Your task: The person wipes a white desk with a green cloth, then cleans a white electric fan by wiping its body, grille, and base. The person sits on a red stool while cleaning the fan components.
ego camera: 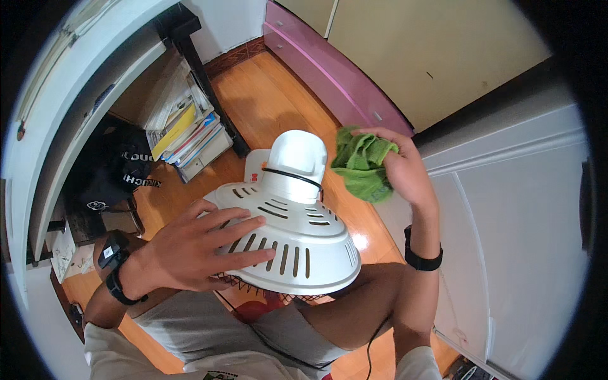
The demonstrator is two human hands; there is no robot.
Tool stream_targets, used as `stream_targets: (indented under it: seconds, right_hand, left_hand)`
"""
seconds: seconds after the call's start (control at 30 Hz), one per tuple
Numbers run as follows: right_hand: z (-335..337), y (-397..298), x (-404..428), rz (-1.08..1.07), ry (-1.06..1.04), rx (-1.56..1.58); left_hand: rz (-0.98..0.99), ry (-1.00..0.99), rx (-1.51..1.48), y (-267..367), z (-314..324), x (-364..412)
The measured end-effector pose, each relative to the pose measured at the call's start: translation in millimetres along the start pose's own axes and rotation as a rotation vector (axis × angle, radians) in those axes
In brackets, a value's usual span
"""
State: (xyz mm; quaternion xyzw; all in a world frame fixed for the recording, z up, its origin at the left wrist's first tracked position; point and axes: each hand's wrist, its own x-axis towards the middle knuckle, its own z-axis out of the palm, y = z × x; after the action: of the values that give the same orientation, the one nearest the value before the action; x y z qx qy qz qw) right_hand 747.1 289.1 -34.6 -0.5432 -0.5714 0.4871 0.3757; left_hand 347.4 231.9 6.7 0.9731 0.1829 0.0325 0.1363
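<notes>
A white plastic heat lamp or heater head [294, 242] with slotted vents and a dark wire guard underneath rests over the person's lap. My left hand [204, 247] lies spread on its left side, fingers across the vents. To the right of the white neck, my right hand [401, 159] is closed on a bunched green cloth [363, 166], apart from the housing. A black cord circles the neck, and a black cable [285, 354] runs over the grey shorts. A red thing under the guard is mostly hidden.
At left, a stack of books and papers [190, 137] and a black bag [114, 175] sit under a desk [104, 109]. Pink drawers [327, 71] stand ahead, with a white sliding panel [513, 228] at right. The floor [266, 90] is wood-patterned.
</notes>
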Motion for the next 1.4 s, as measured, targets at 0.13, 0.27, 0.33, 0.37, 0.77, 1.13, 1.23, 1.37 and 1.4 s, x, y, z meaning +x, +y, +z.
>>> stream_targets:
  seconds: [0.13, 0.27, 0.33, 0.37, 0.77, 1.13, 1.23, 1.37, 1.4]
  right_hand:
    - [61, -10, -9, -0.276, -0.123, -0.221]
    - [106, 3, -13, -0.424, -0.179, -0.652]
    - [103, 11, 2, -0.51, -0.199, -0.721]
    - [101, 12, 8, -0.473, -0.125, -0.696]
    - [157, -24, -1, -0.405, -0.559, -0.443]
    - [147, -39, -32, -0.24, -0.506, -0.416]
    - [150, -27, -30, -0.257, -0.442, -0.458]
    - [161, -29, -35, -0.282, -0.472, -0.46]
    - [166, -33, -39, -0.305, -0.498, -0.456]
  left_hand:
    - [0.042, 0.14, -0.202, -28, 18, -7]
    - [0.145, 0.264, -0.249, -36, 50, -19]
    - [0.139, 0.307, -0.232, -37, 61, -26]
    - [0.139, 0.329, -0.221, -36, 64, -30]
    - [0.144, 0.315, -0.155, -39, 74, -39]
    - [0.164, 0.539, -0.061, -42, 98, -58]
    - [0.067, 0.539, -0.169, -41, 108, -63]
    - [-0.146, 0.501, -0.345, -50, 114, -70]
    - [-0.205, 0.47, -0.368, -50, 115, -72]
